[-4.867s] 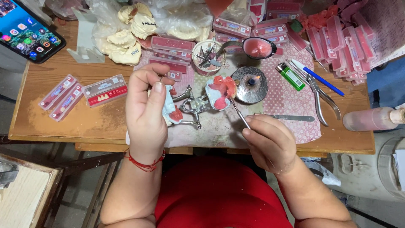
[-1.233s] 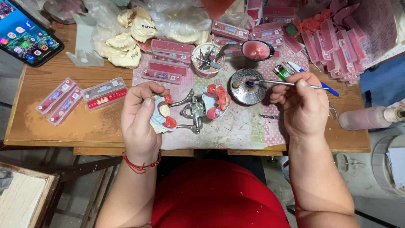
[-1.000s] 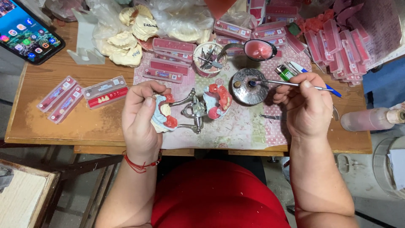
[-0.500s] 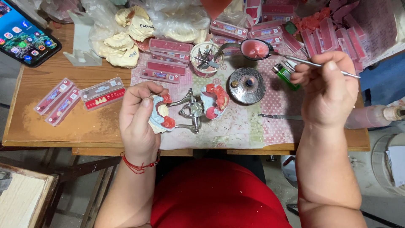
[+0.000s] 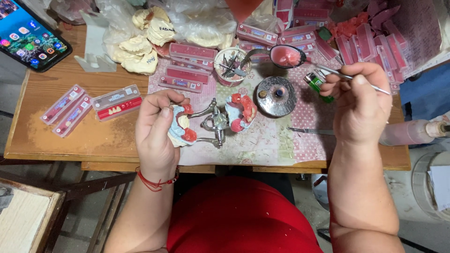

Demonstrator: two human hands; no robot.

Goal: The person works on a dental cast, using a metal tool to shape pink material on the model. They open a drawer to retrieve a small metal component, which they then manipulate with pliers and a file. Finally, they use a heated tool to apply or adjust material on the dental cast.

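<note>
One bench (image 5: 61,136) carried everything, w/ a patterned cloth (image 5: 276,136) spread over its middle, probably to catch wax bits. Behind that we had pink tooth-card boxes (image 5: 192,51) stacked at the back edge and plaster casts (image 5: 140,47) in plastic, all within arm's reach. A phone (image 5: 28,40) lay at the far left corner, screen lit, well clear of the work.

Our left hand (image 5: 157,133) was closed round one half of the articulator (image 5: 215,122), steadying it on the cloth so the red wax rims faced up; the other half lay open toward the round burner (image 5: 276,96). Our right hand (image 5: 358,103) pinched a thin metal tool (image 5: 342,75), tip at the pink wax spoon (image 5: 287,56) just beyond the burner, likely kept there so wax stays soft. A cup (image 5: 232,65) of instruments stood beside the spoon; a green lighter (image 5: 318,86) lay next to our right fingers. A spare probe (image 5: 309,131) rested on the cloth.
</note>
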